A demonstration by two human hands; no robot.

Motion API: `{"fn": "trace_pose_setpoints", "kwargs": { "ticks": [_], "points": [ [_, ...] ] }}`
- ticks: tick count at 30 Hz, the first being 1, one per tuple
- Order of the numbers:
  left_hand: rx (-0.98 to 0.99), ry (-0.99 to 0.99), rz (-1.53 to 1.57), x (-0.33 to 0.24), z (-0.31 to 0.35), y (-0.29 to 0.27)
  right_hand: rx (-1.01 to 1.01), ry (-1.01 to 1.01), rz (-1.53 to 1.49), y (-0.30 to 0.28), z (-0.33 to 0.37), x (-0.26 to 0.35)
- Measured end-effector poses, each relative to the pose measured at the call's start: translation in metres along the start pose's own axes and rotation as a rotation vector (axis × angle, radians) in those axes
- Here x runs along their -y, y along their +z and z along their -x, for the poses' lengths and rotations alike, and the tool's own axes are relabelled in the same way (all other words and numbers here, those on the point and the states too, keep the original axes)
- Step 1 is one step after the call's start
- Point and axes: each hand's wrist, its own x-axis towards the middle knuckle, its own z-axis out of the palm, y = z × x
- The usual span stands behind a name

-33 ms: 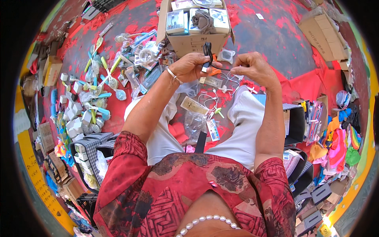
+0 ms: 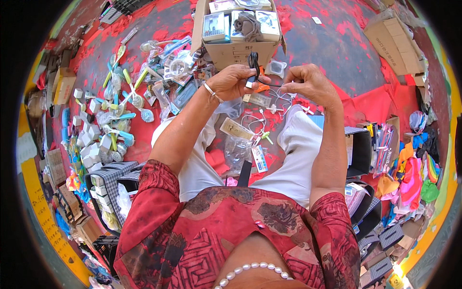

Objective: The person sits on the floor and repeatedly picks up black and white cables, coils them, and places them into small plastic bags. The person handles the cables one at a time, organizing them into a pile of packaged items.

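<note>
My left hand (image 2: 234,82) is closed around a coiled black cable (image 2: 253,61), its loop standing up above the fingers. A pale plug end of the cable hangs below my left fingertips. From there a dark strand runs across to my right hand (image 2: 310,84), whose thumb and forefinger pinch it. Below my hands, a white cable (image 2: 260,117) lies loosely looped on the red floor. Beside it are a clear flat package (image 2: 258,99), a beige packaged item (image 2: 237,128), crumpled clear plastic (image 2: 237,151) and a blue-and-white card (image 2: 259,159).
Ahead of my hands stands an open cardboard box (image 2: 240,54) full of small boxes. Packaged goods and long-handled brushes (image 2: 136,98) cover the floor to the left, near small white boxes (image 2: 91,144). Dark baskets (image 2: 358,151) and colourful cloth items (image 2: 411,176) sit on the right.
</note>
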Motion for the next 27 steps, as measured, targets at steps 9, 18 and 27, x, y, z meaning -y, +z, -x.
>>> {"fn": "trace_pose_setpoints", "kwargs": {
  "ticks": [9,18,27],
  "points": [
    [-0.133,-0.049,-0.454,0.008,-0.005,0.0,-0.072,-0.074,0.226,0.004,-0.002,-0.001],
    [0.056,-0.042,-0.882,0.018,-0.004,0.011,-0.062,-0.277,0.171,0.014,-0.008,0.013],
    [0.313,0.042,-0.819,0.009,0.011,0.029,0.093,0.004,-0.407,0.011,-0.023,0.001]
  ]
}}
